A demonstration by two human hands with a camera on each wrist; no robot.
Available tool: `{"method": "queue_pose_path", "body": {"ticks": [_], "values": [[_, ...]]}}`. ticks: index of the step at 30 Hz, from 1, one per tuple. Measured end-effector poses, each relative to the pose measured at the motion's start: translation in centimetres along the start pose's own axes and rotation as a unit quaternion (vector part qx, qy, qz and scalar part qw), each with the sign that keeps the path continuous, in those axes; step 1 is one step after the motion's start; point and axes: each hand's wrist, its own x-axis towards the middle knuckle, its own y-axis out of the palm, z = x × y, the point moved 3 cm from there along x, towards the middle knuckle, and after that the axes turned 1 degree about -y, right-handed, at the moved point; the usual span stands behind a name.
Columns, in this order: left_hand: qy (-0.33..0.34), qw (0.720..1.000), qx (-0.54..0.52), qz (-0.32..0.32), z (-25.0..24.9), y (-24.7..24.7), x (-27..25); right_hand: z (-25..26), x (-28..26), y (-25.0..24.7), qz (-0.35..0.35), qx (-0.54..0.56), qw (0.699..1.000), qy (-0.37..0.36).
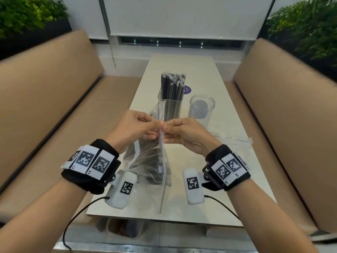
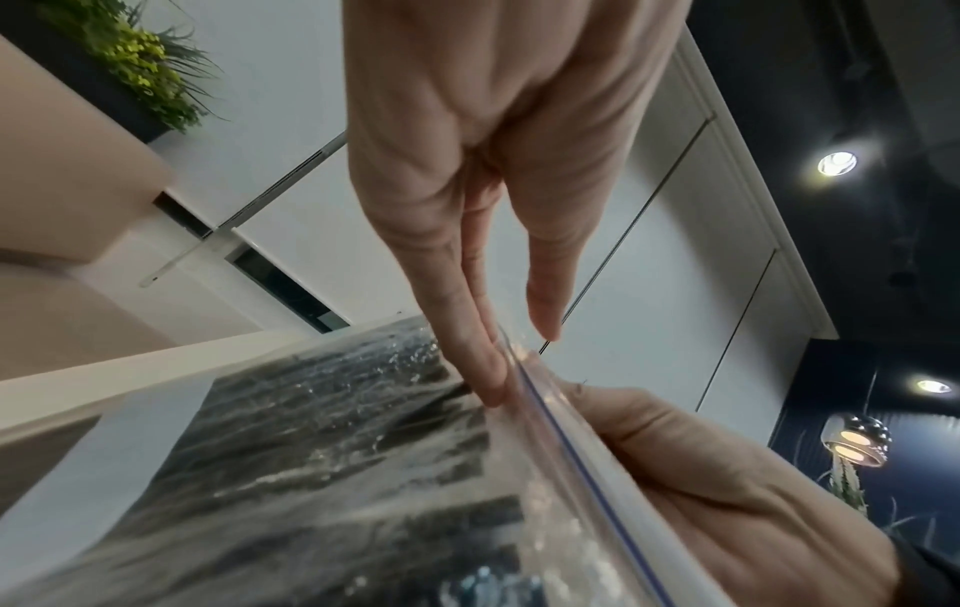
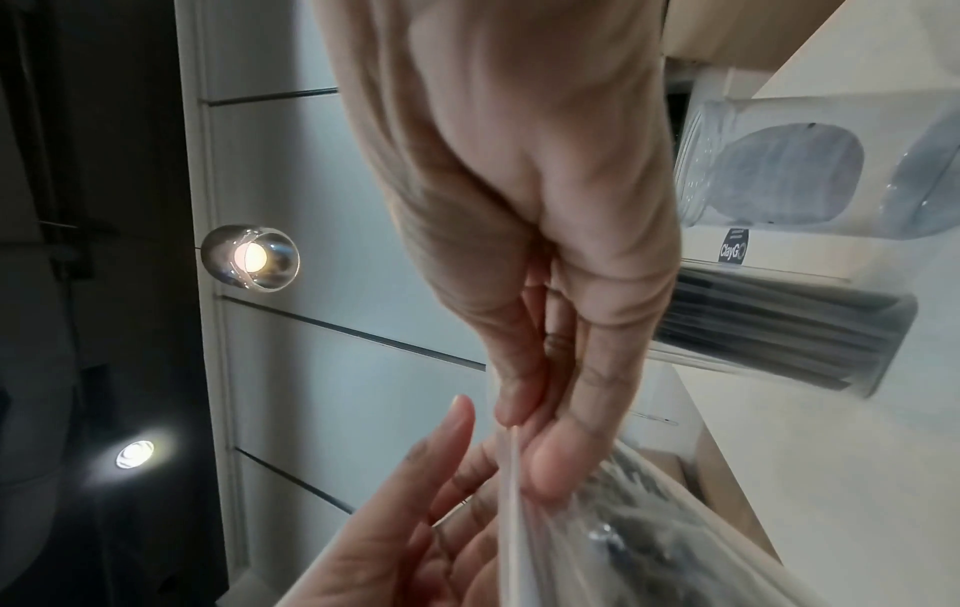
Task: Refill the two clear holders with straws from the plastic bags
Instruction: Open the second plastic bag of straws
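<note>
Tan booth benches (image 1: 54, 92) flank pale table (image 1: 235, 181); white blind (image 1: 182, 15) behind (greenery (image 1: 27, 13) in corners).

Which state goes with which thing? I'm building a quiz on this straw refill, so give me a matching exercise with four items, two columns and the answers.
Things:
1. square holder
2. round holder
3. held bag
4. flat bag

States:
A. lies on the table, right of the hands
B. holds no straws
C. stands full of dark straws
D. pinched at its zip edge by the left hand and the right hand, straws inside

Pairs: 1-C, 2-B, 3-D, 4-A
</note>
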Motion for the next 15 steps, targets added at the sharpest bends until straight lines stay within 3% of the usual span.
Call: {"method": "queue_pose_path", "body": {"ticks": [6, 9, 11, 13, 15], "values": [[0.0, 0.998, 0.06, 0.028, 0.0, 0.3, -0.1, -0.3, -0.2, 0.1, 0.0, -0.023, 1.0, 0.006], [-0.011, 0.997, 0.039, 0.061, 0.2, 0.5, 0.0, -0.3, -0.2, 0.3, -0.023, -0.047, 0.999, 0.005], [-0.005, 0.998, 0.042, 0.044, 0.3, 1.0, 0.0, -0.3, -0.3, 0.8, -0.052, -0.103, 0.993, -0.013], [0.041, 0.991, 0.123, -0.017, 0.5, 1.3, 0.0, 0.1, -0.3, 1.2, -0.117, -0.255, 0.957, -0.079], [0.12, 0.961, 0.235, -0.087, 0.4, 1.3, -0.2, 0.8, -0.4, 1.2, -0.181, -0.403, 0.885, -0.144]]}}
